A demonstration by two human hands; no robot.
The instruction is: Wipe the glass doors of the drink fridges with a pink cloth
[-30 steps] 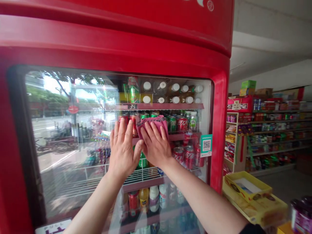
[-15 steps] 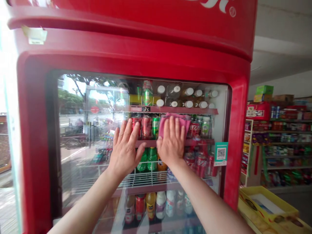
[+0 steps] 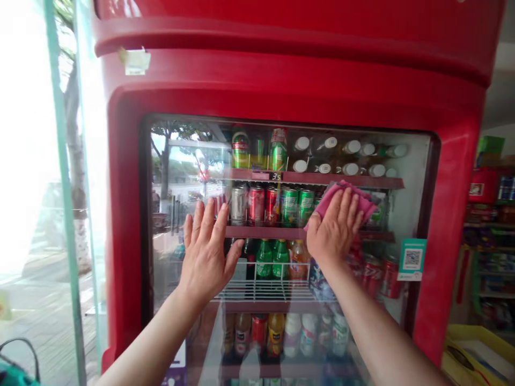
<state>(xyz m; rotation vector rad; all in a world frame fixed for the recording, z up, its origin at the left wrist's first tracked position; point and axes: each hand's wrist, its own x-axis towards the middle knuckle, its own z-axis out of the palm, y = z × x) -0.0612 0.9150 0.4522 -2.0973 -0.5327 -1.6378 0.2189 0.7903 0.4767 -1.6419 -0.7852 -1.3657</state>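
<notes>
My left hand (image 3: 207, 257) is open, palm toward the glass door (image 3: 181, 300) of a red drinks fridge (image 3: 281, 94). Its fingers are stretched and spread, and it appears to rest on the pane. Under my right hand (image 3: 333, 230) is a pink cloth (image 3: 364, 206), pressed against the glass with the fingers lying over it. The cloth covers part of the shelf of cans to the right of the green cans (image 3: 298, 206). Behind the pane stand green bottles (image 3: 272, 258) and, lower, several juice and milk bottles (image 3: 276, 335).
A QR code sticker (image 3: 412, 260) is on the glass at the right. A torn paper label (image 3: 137, 61) clings to the upper left frame. Stocked shelves (image 3: 497, 257) and a yellow box (image 3: 483, 348) are at the right. Street and tree reflections cover the left of the pane.
The view has turned left, so the fridge sits farther right. Against the glass, my right hand with the cloth has slid a little right and my left hand has shifted left.
</notes>
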